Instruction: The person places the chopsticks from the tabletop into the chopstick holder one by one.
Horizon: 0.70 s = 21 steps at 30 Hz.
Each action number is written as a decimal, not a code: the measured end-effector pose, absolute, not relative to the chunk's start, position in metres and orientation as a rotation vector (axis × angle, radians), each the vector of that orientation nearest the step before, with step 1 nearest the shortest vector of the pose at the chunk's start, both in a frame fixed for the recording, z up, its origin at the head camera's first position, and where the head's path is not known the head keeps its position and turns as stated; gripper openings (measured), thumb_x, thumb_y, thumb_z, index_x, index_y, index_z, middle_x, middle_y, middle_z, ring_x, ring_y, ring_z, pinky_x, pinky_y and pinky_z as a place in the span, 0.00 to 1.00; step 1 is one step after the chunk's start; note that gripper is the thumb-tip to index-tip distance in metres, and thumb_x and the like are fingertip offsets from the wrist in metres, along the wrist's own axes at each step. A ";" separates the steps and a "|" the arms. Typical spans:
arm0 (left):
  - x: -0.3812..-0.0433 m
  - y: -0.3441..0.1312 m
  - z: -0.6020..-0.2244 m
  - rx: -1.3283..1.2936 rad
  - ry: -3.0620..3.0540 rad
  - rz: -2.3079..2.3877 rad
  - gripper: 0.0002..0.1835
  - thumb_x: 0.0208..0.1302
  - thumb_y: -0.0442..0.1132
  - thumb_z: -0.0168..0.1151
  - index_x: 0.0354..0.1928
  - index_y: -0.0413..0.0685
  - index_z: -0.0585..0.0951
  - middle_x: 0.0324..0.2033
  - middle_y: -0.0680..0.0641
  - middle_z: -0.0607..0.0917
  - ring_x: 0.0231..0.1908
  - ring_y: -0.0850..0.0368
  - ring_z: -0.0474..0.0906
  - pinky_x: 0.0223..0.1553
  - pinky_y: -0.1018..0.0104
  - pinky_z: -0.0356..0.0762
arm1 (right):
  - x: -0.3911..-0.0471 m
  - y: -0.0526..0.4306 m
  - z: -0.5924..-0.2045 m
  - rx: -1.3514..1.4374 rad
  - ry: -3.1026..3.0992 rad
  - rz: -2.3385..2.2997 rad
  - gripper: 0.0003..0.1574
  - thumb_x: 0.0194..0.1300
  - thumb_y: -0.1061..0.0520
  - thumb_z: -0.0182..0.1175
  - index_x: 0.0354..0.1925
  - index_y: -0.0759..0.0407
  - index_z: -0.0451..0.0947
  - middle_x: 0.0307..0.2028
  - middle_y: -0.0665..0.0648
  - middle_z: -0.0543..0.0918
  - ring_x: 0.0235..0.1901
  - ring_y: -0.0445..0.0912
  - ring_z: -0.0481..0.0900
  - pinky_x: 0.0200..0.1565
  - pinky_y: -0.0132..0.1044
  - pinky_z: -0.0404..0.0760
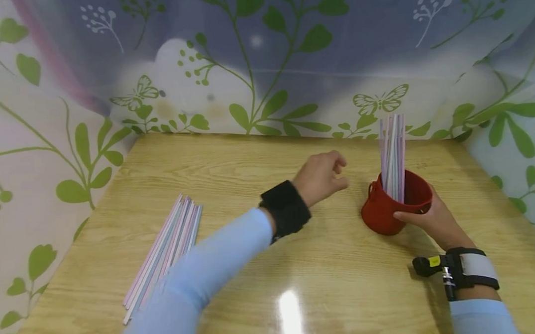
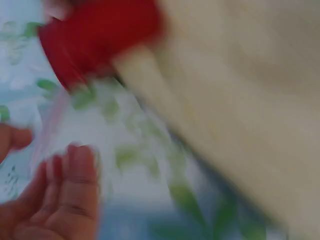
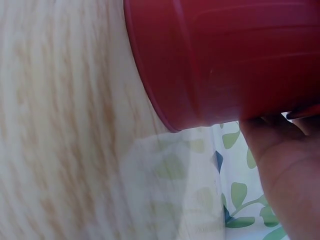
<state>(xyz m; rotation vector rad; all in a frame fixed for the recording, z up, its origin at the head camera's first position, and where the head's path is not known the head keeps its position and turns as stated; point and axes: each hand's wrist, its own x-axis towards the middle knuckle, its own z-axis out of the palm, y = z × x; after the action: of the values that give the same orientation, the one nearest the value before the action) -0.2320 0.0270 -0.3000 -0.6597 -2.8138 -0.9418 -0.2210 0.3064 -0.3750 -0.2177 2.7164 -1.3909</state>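
Note:
A small red bucket (image 1: 382, 219) stands on the right part of the table, with a bundle of pale pink, lilac and white straws (image 1: 393, 156) upright inside it. My right hand (image 1: 436, 222) grips the bucket from its right side, thumb over the near rim and the other fingers mostly hidden behind. In the right wrist view the hand (image 3: 285, 165) lies against the bucket wall (image 3: 225, 65). To the left of the bucket, my left hand (image 1: 318, 177) hovers with loosely bent fingers and holds nothing. The left wrist view is blurred but shows its fingers (image 2: 77, 185) apart from the bucket (image 2: 100, 40).
Another bunch of pastel straws (image 1: 168, 251) lies on the left of the wooden table (image 1: 345, 293), partly covered by my left sleeve (image 1: 218, 264). Leaf-patterned cloth (image 1: 263, 62) hangs behind the table and along both sides.

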 end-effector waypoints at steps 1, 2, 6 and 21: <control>-0.227 0.005 -0.302 -0.617 -2.866 -0.762 0.12 0.48 0.42 0.58 0.37 0.48 0.73 0.31 0.50 0.77 0.29 0.61 0.74 0.25 0.73 0.69 | -0.222 0.305 -0.375 -0.214 2.712 -1.381 0.50 0.51 0.51 0.59 0.62 0.38 0.38 0.58 0.55 0.55 0.51 0.40 0.58 0.41 0.18 0.64; -0.220 -0.017 -0.305 -0.552 -2.917 -0.595 0.11 0.47 0.42 0.58 0.34 0.48 0.73 0.29 0.50 0.77 0.28 0.60 0.74 0.23 0.70 0.69 | -0.222 0.305 -0.376 -0.213 2.710 -1.366 0.50 0.51 0.51 0.59 0.62 0.38 0.37 0.59 0.55 0.55 0.52 0.41 0.58 0.41 0.19 0.64; -0.191 -0.095 -0.320 -0.215 -3.126 -0.190 0.11 0.44 0.43 0.61 0.16 0.47 0.71 0.19 0.50 0.76 0.18 0.57 0.72 0.13 0.63 0.66 | -0.223 0.305 -0.377 -0.203 2.728 -1.311 0.50 0.52 0.50 0.58 0.62 0.36 0.36 0.60 0.55 0.54 0.52 0.42 0.57 0.40 0.19 0.64; -0.146 -0.158 -0.364 0.072 -3.199 -0.111 0.13 0.43 0.34 0.58 0.09 0.46 0.66 0.12 0.50 0.68 0.13 0.58 0.63 0.09 0.65 0.59 | -0.222 0.307 -0.379 -0.229 2.734 -1.310 0.49 0.52 0.51 0.57 0.62 0.36 0.36 0.60 0.55 0.53 0.52 0.42 0.57 0.38 0.14 0.63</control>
<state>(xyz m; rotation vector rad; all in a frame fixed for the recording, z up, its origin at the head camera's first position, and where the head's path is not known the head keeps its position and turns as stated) -0.1463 -0.1575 -0.3645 0.0716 -3.1994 -0.1107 -0.2223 0.3068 -0.3786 -0.2286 2.7345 -1.3102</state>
